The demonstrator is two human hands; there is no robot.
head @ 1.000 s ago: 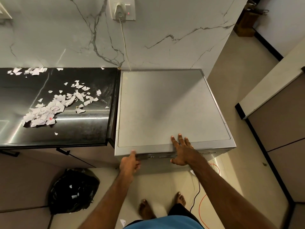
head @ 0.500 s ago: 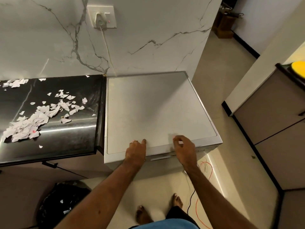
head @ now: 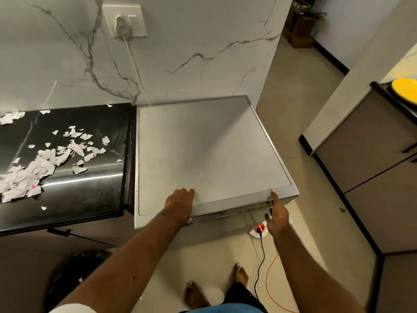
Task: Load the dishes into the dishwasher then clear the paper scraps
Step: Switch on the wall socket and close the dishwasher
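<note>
Against the marbled wall stands the dishwasher, shut, a broad grey box whose door looks stiff and weighty. It is probably best taken at the slot under the front top lip and drawn open with both hands. Left of the dishwasher, touching its side, the black desk carries the paper scraps, light and flimsy, likely to scatter unless swept together with a flat palm. Well to the dishwasher's right sits a yellow dish, only partly in view. On the dishwasher's front lip the left hand grips, thumb on top, fingers curled over the edge. The right hand is loosely spread, its forefinger touching the front right corner.
</note>
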